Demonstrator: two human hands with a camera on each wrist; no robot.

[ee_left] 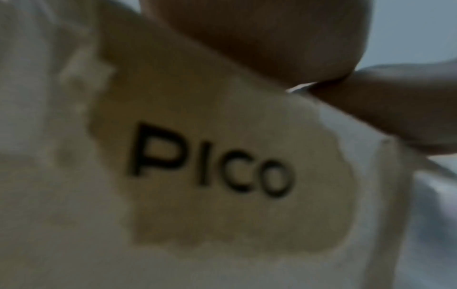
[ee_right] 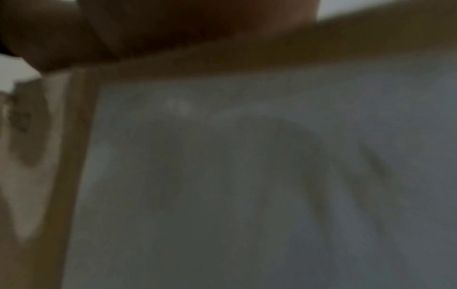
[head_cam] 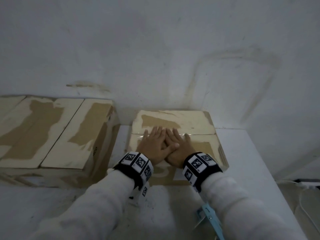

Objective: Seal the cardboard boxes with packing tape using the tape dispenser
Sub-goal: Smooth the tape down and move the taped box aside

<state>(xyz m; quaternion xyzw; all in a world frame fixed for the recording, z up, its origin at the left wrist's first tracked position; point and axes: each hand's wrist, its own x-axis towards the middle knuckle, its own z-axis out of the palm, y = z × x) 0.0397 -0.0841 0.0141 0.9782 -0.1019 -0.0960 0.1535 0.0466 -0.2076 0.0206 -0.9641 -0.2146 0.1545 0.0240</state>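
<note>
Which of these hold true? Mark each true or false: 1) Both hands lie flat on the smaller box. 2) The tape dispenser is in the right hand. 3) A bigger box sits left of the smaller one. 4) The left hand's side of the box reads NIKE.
1) True: the left hand and right hand press flat, overlapping, on the smaller box over its taped seam.
2) False: the blue tape dispenser lies on the table, by the right sleeve.
3) True: the bigger box sits left.
4) False: it reads PICO.
</note>
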